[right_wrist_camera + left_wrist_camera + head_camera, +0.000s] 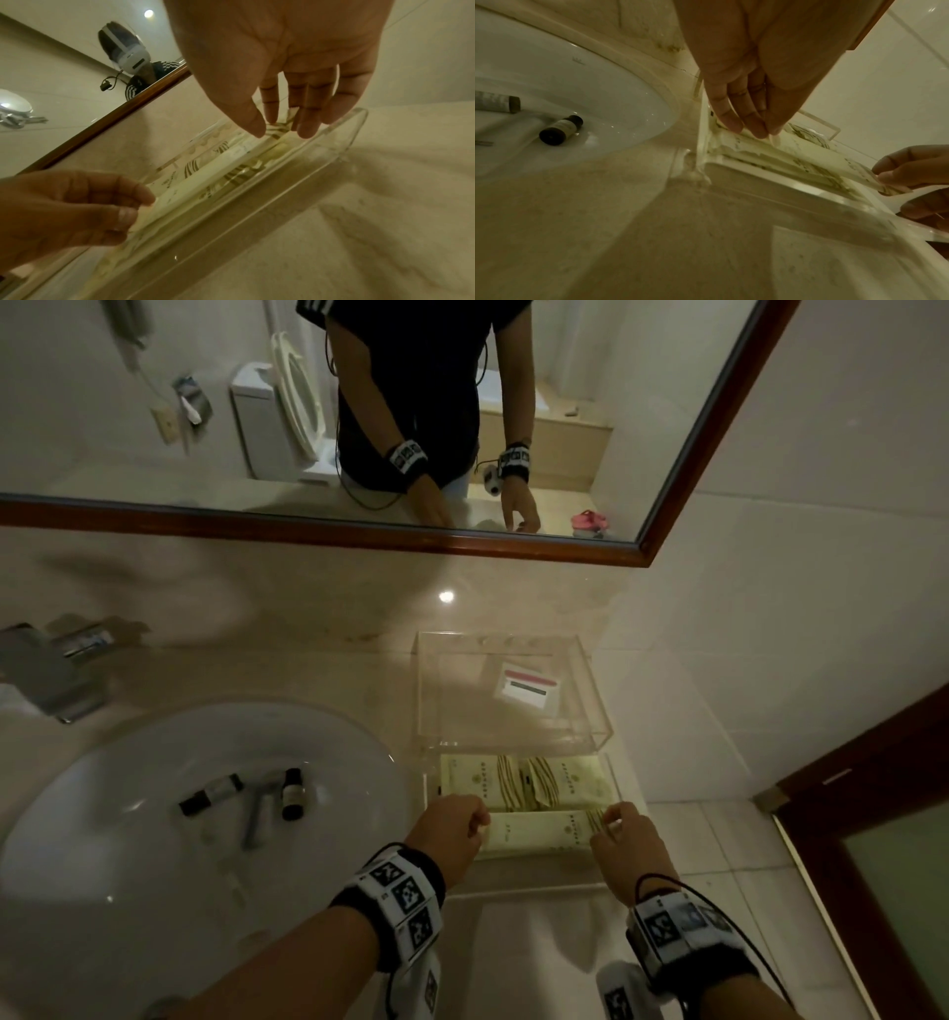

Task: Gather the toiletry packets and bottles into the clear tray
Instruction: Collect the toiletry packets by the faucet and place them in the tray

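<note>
A clear tray (518,891) sits on the counter right of the sink and holds several cream striped packets (513,780). A long cream packet (539,832) lies across its near side. My left hand (480,819) pinches the packet's left end, with fingertips (762,132) meeting on its edge. My right hand (611,819) pinches the striped right end (279,127). A dark bottle (293,793), a second bottle (210,795) and a thin tube (257,814) lie in the white sink basin (128,891).
Right behind the tray stands a clear box (590,706) with a white card (529,685) in it. A chrome tap (46,675) is at the far left. A wood-framed mirror (359,539) hangs above, and the tiled wall (744,660) closes the right side.
</note>
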